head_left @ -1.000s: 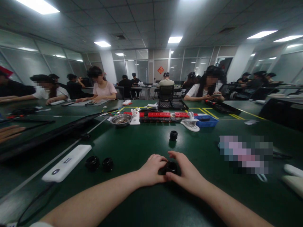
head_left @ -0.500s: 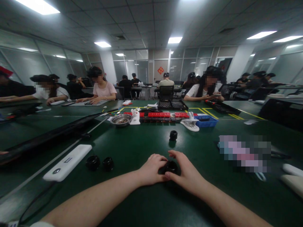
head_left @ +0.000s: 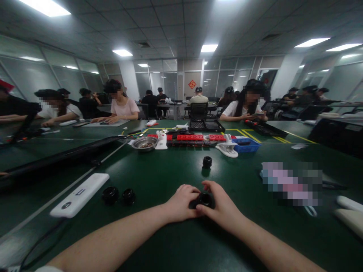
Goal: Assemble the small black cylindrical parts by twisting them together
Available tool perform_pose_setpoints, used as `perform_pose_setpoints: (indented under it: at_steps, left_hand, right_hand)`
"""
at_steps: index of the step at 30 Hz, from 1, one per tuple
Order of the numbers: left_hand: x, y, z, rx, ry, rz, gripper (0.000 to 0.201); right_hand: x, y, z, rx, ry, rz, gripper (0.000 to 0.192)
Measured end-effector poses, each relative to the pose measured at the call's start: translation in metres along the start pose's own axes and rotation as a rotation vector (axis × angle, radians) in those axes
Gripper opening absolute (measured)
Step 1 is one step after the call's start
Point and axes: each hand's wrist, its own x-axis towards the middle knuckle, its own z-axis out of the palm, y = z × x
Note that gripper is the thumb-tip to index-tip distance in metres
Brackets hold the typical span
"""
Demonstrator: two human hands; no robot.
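Between my two hands is a black ring-shaped plastic fitting (head_left: 206,200) with a round opening facing up, held low at the table top. My left hand (head_left: 183,202) closes on its left side, and those fingertips are partly hidden. With thumb and fingers curved around the right side, my right hand (head_left: 222,204) grips the same fitting. Straight ahead of my hands stands a similar black fitting (head_left: 207,162). Two more lie to the left: a larger black fitting (head_left: 110,195) and a smaller one (head_left: 128,196).
A white power bank-like box (head_left: 81,194) with a cable lies at left. Farther off are a metal bowl (head_left: 144,143) of small parts, white clamps (head_left: 227,146), red blocks (head_left: 190,137) and a blue tray (head_left: 248,146). A blurred-out item (head_left: 292,185) lies right. Co-workers sit across the table.
My hands stay in nearly the same place. The fitting between them has tilted or turned slightly, and its opening shows more clearly.
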Motion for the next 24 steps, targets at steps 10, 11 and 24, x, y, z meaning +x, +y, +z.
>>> perform_pose_setpoints:
  at_steps: [10,11,24]
  left_hand:
    - [-0.0005,-0.0039,0.0030,0.003,0.008,0.013,0.038]
    - [-0.0005,-0.0040,0.0030,0.002,0.010,0.011,0.038]
    - [0.0000,-0.0012,0.0005,0.007,0.003,-0.002,0.035]
  right_hand:
    - [-0.0041,0.0008,0.0029,0.043,-0.041,-0.090,0.059]
    - [-0.0034,0.0012,0.0031,0.020,-0.018,-0.069,0.057]
    - [-0.0031,0.0024,0.0041,0.078,-0.078,-0.142,0.060]
